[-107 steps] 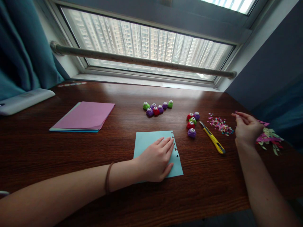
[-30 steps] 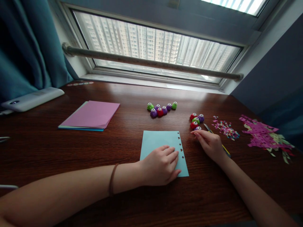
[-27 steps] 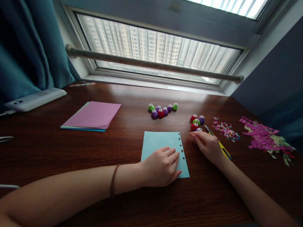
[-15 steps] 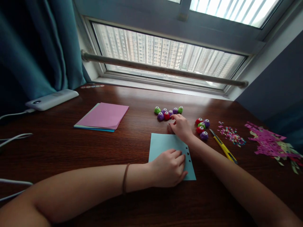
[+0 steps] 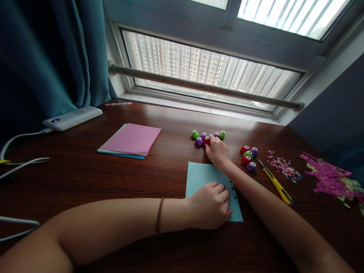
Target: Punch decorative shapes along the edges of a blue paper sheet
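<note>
A light blue sheet of paper (image 5: 199,174) with several small punched holes along its right edge lies in front of me. My left hand (image 5: 210,204) rests on the sheet with its fingers curled in; whatever is under them is hidden. Beyond the sheet, my right hand (image 5: 217,151) has its fingertips closed around one of the small paper punches in the back cluster, mostly covered by the fingers. A red punch (image 5: 207,140) touches or nearly touches those fingers. Beside it sit purple punches (image 5: 198,142) and green punches (image 5: 195,134).
A second group of punches (image 5: 251,167) stands right of my right forearm. Near it lie a yellow utility knife (image 5: 277,185), blade out, paper confetti (image 5: 287,168) and pink paper scraps (image 5: 327,174). Stacked coloured paper (image 5: 132,138) and a white power bank (image 5: 74,118) are left.
My right hand has moved slightly forward into the back cluster, and its fingers have closed on a punch there. My left hand stays on the sheet. The whole view has shifted a little.
</note>
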Demonstrator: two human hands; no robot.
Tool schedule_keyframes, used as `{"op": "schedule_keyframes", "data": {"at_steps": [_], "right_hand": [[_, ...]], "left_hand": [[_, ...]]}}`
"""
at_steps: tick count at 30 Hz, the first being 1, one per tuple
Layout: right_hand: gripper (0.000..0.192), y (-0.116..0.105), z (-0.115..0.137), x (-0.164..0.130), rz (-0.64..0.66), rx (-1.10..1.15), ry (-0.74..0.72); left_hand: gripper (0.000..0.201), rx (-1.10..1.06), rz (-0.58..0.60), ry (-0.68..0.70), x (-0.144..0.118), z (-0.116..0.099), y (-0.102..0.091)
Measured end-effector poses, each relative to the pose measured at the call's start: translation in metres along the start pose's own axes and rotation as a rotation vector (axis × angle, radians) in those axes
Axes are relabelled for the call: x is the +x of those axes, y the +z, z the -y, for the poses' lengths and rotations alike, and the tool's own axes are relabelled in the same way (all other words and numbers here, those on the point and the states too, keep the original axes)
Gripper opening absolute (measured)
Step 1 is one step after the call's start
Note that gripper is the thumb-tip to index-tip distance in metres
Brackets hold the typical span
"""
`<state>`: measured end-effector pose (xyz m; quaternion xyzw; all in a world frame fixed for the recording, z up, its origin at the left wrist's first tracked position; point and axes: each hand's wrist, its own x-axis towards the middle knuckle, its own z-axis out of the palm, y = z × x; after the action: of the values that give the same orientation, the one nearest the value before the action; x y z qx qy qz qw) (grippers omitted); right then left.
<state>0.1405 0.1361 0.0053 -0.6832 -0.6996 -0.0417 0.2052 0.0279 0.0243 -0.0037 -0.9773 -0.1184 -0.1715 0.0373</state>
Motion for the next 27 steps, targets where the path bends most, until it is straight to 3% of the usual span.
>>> {"op": "schedule_keyframes", "data": {"at_steps": [4, 9, 12, 16, 27], "right_hand": [[0.029, -0.021, -0.019, -0.013, -0.055, 0.123, -0.066], [0.02, -0.054, -0.061, -0.06, -0.075, 0.291, -0.135], [0.021, -0.065, -0.087, -0.093, 0.018, 0.493, -0.159], [0.023, -0.072, -0.111, -0.119, 0.133, 0.551, -0.14], [0.016, -0.088, -0.116, -0.119, 0.348, 0.61, -0.204]], "left_hand": [[0.028, -0.054, 0.024, -0.035, 0.0, 0.001, -0.002], [0.036, -0.178, 0.081, -0.133, 0.002, 0.003, -0.006], [0.052, -0.22, 0.068, -0.181, 0.002, 0.003, -0.004], [0.065, -0.271, 0.053, -0.218, 0.001, 0.006, -0.001], [0.061, -0.348, 0.092, -0.271, 0.004, 0.01, -0.002]]}}
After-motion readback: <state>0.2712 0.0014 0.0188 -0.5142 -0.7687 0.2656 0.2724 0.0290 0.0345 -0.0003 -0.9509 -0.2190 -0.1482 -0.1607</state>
